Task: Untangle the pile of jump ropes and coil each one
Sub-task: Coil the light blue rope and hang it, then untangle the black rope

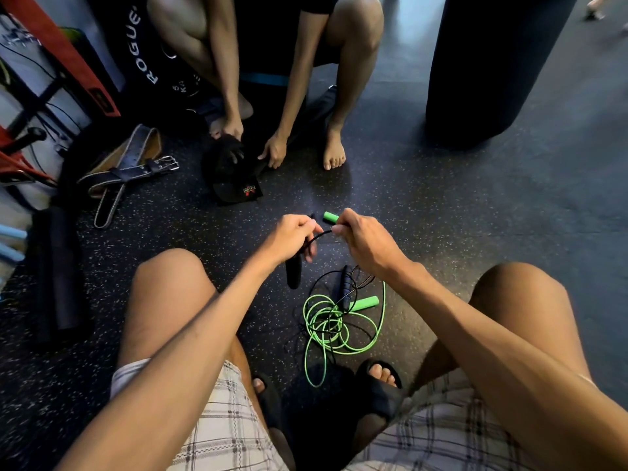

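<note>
At the bottom of the frame, the wearer's knees in plaid shorts [224, 419] flank a pair of black sandals [380, 392]. Just above them, at lower centre on the speckled black rubber floor [475, 232], the bright green jump rope [334, 329] lies in a loose coil. One green foam handle [365, 303] sits at the coil's upper right edge. A dark ribbed handle [346, 290] lies across the coil, and loops of thin black cord [321, 278] are tangled through the green.

Higher, at centre frame, both hands are lifted off the floor. The left hand [292, 237] curls its fingers round the black cord, and a smooth black handle [294, 271] hangs below its palm. The right hand [360, 237] pinches the same cord between thumb and forefinger, with a short arc spanning the two hands. A second green handle [329, 217] shows past its knuckles; whether the hand grips it cannot be told.

Farther off, at upper centre, a barefoot crouching person [306, 62] has both hands on a black cloth item [234, 185]. A brown leather lifting belt [129, 171] lies at left, and a black punching bag [492, 62] stands at upper right.
</note>
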Motion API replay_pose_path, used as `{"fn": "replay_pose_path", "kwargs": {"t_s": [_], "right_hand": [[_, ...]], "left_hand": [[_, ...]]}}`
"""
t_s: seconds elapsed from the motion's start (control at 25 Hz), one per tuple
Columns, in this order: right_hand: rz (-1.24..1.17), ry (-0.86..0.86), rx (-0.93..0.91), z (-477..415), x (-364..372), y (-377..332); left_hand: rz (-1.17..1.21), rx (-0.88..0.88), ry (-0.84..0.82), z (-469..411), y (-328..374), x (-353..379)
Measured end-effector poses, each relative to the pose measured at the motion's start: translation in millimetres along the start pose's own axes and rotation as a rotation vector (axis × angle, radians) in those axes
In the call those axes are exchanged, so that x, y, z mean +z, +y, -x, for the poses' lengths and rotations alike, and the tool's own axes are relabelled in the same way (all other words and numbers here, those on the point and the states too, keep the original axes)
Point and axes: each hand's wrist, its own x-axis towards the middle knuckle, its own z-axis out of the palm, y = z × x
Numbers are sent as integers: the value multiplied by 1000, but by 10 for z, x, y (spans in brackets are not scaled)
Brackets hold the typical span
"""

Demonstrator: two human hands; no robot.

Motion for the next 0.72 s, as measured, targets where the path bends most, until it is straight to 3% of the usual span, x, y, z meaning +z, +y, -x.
{"fn": "replay_pose_path", "kwargs": {"t_s": [0.16,0.36,0.56,0.72], "right_hand": [[20,30,-12,1,-13,52],[-36,61,-40,-19,3,-18],[-327,66,174,-59,7,-1],[-523,-14,346,-54,81,64]], "left_hand": [[186,-54,-214,66,75,31],[364,-129,-369,98,142,-26],[667,-199,-486,111,171,-84],[952,-143,-410,92,181,-151]]}}
